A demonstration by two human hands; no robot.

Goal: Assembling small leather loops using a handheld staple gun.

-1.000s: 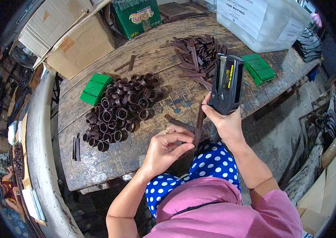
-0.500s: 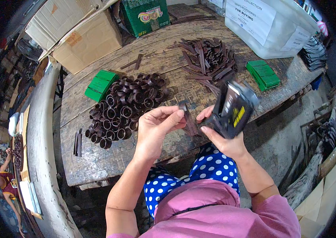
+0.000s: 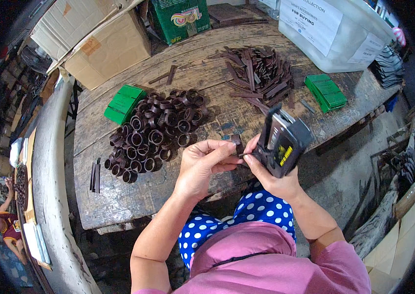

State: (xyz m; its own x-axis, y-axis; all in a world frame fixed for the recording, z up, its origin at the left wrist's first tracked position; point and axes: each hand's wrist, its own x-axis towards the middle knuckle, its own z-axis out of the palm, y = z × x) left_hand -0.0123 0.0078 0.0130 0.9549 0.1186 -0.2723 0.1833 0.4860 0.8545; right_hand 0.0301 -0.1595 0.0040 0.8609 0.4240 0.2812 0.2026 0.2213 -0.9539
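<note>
Between the fingertips of my left hand (image 3: 195, 166) a dark brown strip (image 3: 237, 142) is pinched; it looks curled. My right hand (image 3: 283, 183) grips a black stapler (image 3: 286, 144) with yellow marking, tilted upward. The right thumb and forefinger reach the strip too, so both hands meet at it. How the strip's ends lie is hidden by the fingers. Left of my hands lies a heap of dark brown rings (image 3: 154, 137). Beyond the stapler spreads a pile of flat dark brown strips (image 3: 276, 90).
Green small boxes (image 3: 124, 105) (image 3: 325, 93) flank the piles on the worn wooden table (image 3: 119, 206). A grey staple stick (image 3: 308, 106) lies beside the right one. Behind stand a cardboard box (image 3: 109, 56), a green carton (image 3: 178, 32) and a plastic bin (image 3: 315, 51). Another person (image 3: 10, 223) is far left.
My left hand has moved right, bringing the strip to my right fingers. The stapler has shifted slightly left and down. The grey stick, hidden before, now shows.
</note>
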